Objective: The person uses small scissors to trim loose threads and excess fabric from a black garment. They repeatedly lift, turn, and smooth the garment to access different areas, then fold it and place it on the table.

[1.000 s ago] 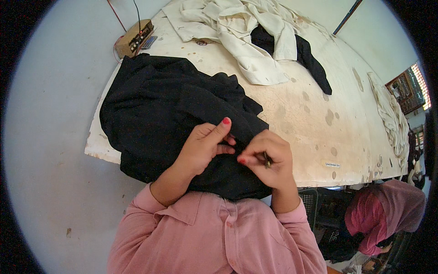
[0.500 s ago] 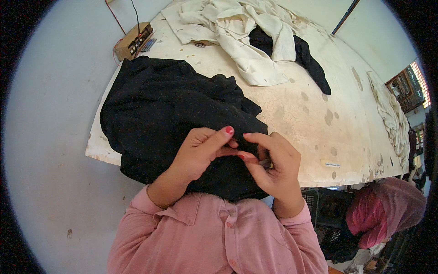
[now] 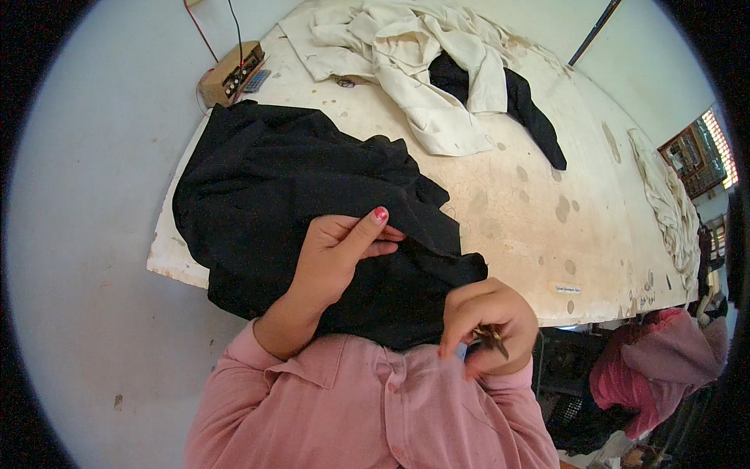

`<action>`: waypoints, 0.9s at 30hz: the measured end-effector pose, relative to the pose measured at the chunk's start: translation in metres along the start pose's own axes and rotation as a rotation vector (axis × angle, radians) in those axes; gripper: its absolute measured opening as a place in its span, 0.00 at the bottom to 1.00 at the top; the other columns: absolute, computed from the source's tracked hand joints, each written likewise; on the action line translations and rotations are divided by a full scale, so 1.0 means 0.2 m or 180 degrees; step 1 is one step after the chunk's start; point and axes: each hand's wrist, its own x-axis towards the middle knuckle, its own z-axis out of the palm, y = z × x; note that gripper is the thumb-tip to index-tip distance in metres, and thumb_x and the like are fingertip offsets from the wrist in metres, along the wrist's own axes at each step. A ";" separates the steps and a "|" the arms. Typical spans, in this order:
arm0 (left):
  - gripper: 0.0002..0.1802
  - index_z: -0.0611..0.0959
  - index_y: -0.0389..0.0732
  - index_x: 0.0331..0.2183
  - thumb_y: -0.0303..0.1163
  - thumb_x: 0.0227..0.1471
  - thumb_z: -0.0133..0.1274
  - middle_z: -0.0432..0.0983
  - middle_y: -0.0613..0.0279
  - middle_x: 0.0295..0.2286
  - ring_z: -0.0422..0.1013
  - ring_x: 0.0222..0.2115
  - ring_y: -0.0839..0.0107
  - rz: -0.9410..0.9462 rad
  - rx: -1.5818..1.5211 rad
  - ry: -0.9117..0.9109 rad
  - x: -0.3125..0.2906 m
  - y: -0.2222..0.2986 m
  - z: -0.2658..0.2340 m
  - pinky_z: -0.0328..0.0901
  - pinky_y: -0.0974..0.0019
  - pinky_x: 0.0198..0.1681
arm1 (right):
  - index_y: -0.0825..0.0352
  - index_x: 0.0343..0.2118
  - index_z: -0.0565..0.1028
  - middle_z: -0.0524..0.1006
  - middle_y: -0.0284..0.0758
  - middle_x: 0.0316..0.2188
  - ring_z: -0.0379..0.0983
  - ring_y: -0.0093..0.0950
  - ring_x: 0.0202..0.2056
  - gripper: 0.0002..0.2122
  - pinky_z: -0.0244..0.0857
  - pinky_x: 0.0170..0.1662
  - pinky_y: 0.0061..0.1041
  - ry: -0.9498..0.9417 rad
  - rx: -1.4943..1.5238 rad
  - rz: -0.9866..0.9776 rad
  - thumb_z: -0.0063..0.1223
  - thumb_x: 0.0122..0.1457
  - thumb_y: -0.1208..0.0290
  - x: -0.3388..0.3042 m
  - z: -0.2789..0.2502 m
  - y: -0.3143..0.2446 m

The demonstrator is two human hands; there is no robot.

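A black cloth garment (image 3: 289, 172) lies bunched over the near left of the table and hangs over its front edge. My left hand (image 3: 336, 254) is closed, pinching the garment's edge between thumb and fingers. To the right and nearer my body, my right hand (image 3: 491, 322) is curled around small metal thread snips (image 3: 491, 341), their dark pointed tip sticking out from the palm. That hand is apart from the pinched edge, and its fingertips are slightly blurred. Part of the snips is hidden by the fingers.
The stained pale table (image 3: 531, 234) stretches away to the right. Cream garments (image 3: 437, 117) lie at the back with a black sleeve (image 3: 535, 117) among them. A brown electrical box (image 3: 232, 74) stands at the far left corner. Another person (image 3: 656, 359) is at the lower right.
My right hand has moved away from the left hand, down and to the right, turning so that the snips show. My left hand still pinches the cloth, almost in place.
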 end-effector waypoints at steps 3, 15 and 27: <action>0.13 0.82 0.30 0.35 0.32 0.56 0.53 0.79 0.54 0.32 0.76 0.32 0.70 0.0033 -0.0003 -0.0055 -0.01 0.01 0.02 0.73 0.70 0.37 | 0.68 0.46 0.75 0.73 0.39 0.31 0.69 0.29 0.29 0.21 0.59 0.28 0.18 0.0817 -0.0821 0.0298 0.63 0.48 0.68 0.00 0.03 -0.05; 0.12 0.81 0.30 0.37 0.30 0.55 0.54 0.79 0.55 0.33 0.76 0.34 0.71 -0.0112 0.0071 -0.0394 -0.04 0.04 0.01 0.72 0.71 0.38 | 0.63 0.44 0.77 0.75 0.33 0.29 0.70 0.30 0.24 0.20 0.63 0.25 0.26 0.1311 -0.3740 -0.0211 0.63 0.44 0.72 0.06 0.05 0.05; 0.11 0.81 0.30 0.37 0.29 0.56 0.53 0.79 0.56 0.32 0.75 0.33 0.74 0.0029 0.0276 -0.0425 -0.05 0.02 0.04 0.71 0.72 0.39 | 0.66 0.39 0.79 0.75 0.36 0.26 0.70 0.30 0.23 0.17 0.61 0.25 0.25 0.1248 -0.3848 -0.0207 0.62 0.42 0.75 0.09 0.07 0.02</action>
